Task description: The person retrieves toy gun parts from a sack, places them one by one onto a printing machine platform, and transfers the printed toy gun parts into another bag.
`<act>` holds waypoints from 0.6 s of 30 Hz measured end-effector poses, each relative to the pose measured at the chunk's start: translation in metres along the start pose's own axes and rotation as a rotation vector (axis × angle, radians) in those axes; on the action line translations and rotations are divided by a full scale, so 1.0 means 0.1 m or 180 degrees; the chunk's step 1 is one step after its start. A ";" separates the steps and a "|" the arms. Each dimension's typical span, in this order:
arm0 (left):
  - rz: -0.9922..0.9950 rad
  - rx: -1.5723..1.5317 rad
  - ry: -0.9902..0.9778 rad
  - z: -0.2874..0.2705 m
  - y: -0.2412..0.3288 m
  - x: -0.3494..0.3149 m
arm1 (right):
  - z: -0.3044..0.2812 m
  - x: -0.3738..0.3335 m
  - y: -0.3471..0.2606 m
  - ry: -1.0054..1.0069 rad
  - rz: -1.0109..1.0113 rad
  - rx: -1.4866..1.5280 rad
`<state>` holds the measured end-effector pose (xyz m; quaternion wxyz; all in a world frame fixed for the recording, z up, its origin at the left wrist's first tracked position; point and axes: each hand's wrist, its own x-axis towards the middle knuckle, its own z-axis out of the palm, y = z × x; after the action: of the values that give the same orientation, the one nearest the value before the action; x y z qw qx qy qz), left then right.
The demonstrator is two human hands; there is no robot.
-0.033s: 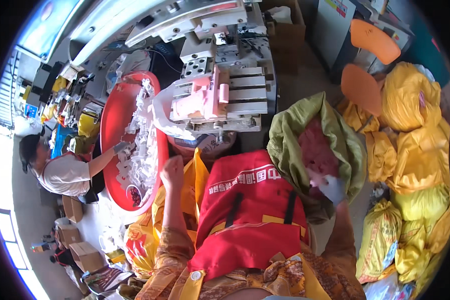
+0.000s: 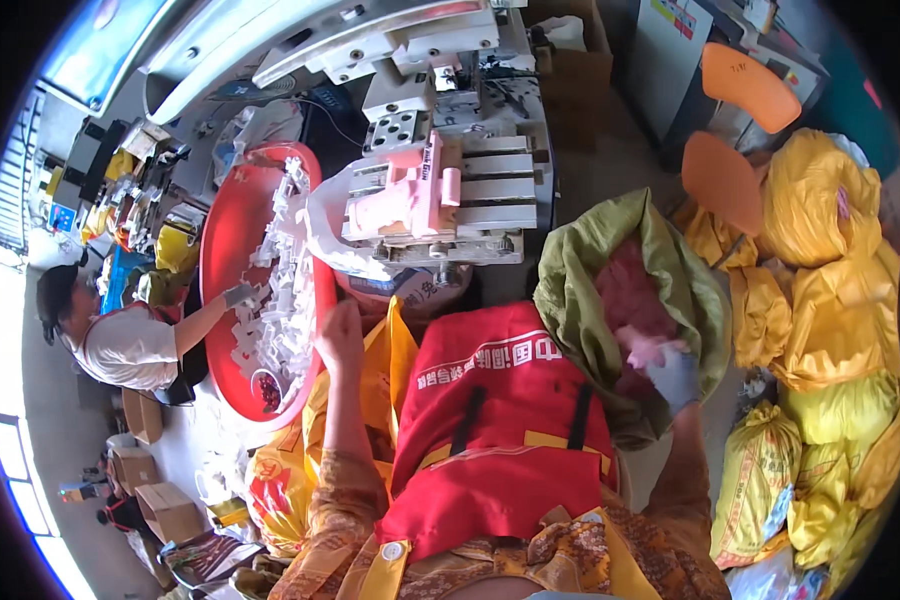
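Observation:
My right hand [image 2: 673, 380], in a pale grey glove, is inside the mouth of an olive-green sack [image 2: 580, 270] on the right. Its fingers close on a light pink plastic piece [image 2: 647, 350], above a heap of darker pink pieces [image 2: 630, 290] in the sack. My bare left hand [image 2: 341, 338] is raised in a fist beside the red tub; whatever it may hold is hidden. Ahead, a pink toy-gun-shaped plastic part [image 2: 410, 195] with dark print rests on the slotted metal bed [image 2: 495, 190] of a machine, touched by neither hand.
The red oval tub [image 2: 220, 240] holds many white plastic pieces [image 2: 275, 300]. A co-worker [image 2: 135, 345] at the left reaches into it. Yellow sacks [image 2: 835, 310] pile up at right, near an orange chair [image 2: 720, 180]. A red apron [image 2: 500, 400] covers my lap.
A light pink piece now shows at my right hand's fingertips, and that hand has turned slightly. My left fist has shifted a little. The co-worker's hand has moved slightly left.

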<state>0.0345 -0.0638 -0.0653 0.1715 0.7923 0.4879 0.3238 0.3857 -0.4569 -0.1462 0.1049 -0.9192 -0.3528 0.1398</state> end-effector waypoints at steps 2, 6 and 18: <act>0.0485 -0.0194 0.0598 -0.04 0.26 0.26 | -0.34 0.00 -0.14 0.1243 0.0179 0.0278; 0.1376 -0.0569 0.0863 0.15 0.86 0.81 | -1.02 0.14 -0.67 0.1057 0.0251 0.2611; 0.0522 -0.0267 0.1384 -0.51 0.72 1.06 | -1.54 1.23 -2.91 0.0928 -0.2662 0.2257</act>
<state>0.0810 -0.0062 0.0511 0.0681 0.7331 0.4334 0.5197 0.3444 -0.1757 0.0606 0.5012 -0.6197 -0.6002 0.0680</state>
